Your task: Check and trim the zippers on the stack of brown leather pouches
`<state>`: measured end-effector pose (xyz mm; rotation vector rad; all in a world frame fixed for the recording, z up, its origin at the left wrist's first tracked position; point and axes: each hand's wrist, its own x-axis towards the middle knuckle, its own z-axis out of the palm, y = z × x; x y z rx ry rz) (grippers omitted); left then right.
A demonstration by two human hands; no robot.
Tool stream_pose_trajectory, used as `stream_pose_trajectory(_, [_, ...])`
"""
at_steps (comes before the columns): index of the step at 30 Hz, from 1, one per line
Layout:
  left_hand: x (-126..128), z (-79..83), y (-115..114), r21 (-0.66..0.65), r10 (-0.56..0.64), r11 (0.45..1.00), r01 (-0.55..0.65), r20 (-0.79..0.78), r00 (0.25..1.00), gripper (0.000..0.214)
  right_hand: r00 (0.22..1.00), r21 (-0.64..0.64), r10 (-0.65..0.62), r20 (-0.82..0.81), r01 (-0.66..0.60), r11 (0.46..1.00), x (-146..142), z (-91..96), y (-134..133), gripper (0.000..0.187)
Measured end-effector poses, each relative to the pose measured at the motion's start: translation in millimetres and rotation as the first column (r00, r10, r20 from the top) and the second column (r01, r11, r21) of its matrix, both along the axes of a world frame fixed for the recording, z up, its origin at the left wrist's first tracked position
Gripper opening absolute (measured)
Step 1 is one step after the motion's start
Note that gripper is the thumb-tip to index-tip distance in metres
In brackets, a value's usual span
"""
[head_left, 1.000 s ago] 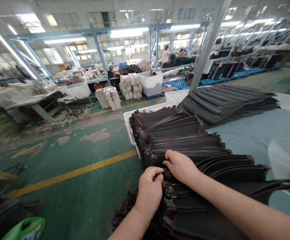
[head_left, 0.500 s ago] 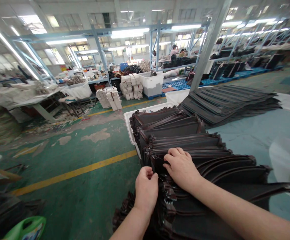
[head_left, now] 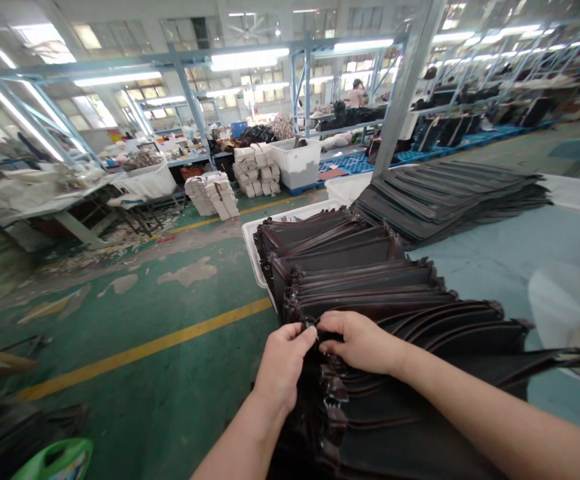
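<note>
left hand (head_left: 283,367), right hand (head_left: 360,343), dark bags (head_left: 395,427)

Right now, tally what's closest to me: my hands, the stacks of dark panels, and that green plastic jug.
Hands: 2 (left hand, right hand)
Stacks of dark panels: 2 (fanned stack, far stack)
Green plastic jug: 1
Total: 5

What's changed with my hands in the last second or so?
Your left hand has moved up and inward toward your right hand, so the two now nearly meet, its fingertips pinching the edge of the dark leather bag panels. Your right hand stays resting on the panels, and the stack and white plastic bin look unchanged.
</note>
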<state>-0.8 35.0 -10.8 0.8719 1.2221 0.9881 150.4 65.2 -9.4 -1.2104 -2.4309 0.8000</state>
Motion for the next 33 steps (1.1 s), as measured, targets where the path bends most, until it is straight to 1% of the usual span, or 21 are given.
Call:
stream_pose_trajectory(2, [2,-1.3,2,-0.03,0.053,0.998,-0.054,-0.042,0.998,0.029,0.999,0.049,0.021,0.042,-0.023,0.999,0,2.8,-3,0.006])
stream_pose_trajectory(4, [5,-4.6,3,-0.018,0.098,0.995,-0.101,-0.112,0.989,0.032,0.996,0.08,0.054,0.077,-0.06,0.995,-1,5.4,-5,0.007])
stream_pose_trajectory(8, [11,-11.9,4,-0.006,0.137,0.99,-0.141,-0.202,0.97,0.034,0.985,0.119,0.115,0.132,-0.131,0.984,-1,9.2,-7,0.01])
stream_pose_trajectory(11, [17,-16.6,5,0.01,0.198,0.98,-0.2,-0.203,0.959,0.027,0.976,0.135,0.129,0.178,-0.154,0.979,-1,10.4,-10,0.012])
stream_pose_trajectory(14, [19,-19.5,6,0.026,0.257,0.966,-0.256,-0.143,0.956,0.024,0.971,0.128,0.131,0.199,-0.158,0.979,-1,10.2,-11,0.012])
stream_pose_trajectory(16, [18,-20.0,5,0.016,0.245,0.969,-0.245,-0.091,0.965,0.028,0.975,0.114,0.116,0.19,-0.139,0.984,0,9.8,-11,0.013])
stream_pose_trajectory(19, [14,-19.2,3,0.009,0.176,0.984,-0.176,0.018,0.984,0.039,0.978,0.098,0.093,0.184,-0.113,0.989,0,9.8,-10,0.016])
stream_pose_trajectory(21, [12,-18.5,3,0.009,0.145,0.989,-0.146,0.07,0.987,0.046,0.976,0.101,0.098,0.195,-0.119,0.988,-1,10.3,-9,0.017])
stream_pose_trajectory(23, [13,-17.9,4,0.002,0.164,0.986,-0.164,0.046,0.985,0.048,0.973,0.111,0.104,0.207,-0.129,0.985,-1,10.8,-10,0.017])
stream_pose_trajectory(27, [16,-15.8,7,0.003,0.22,0.975,-0.22,-0.037,0.975,0.043,0.973,0.125,0.095,0.209,-0.123,0.984,-2,10.9,-11,0.017])
stream_pose_trajectory(33, [15,-11.5,4,0.012,0.198,0.98,-0.198,0.017,0.98,0.033,0.974,0.1,0.101,0.201,-0.123,0.987,-1,11.4,-10,0.019])
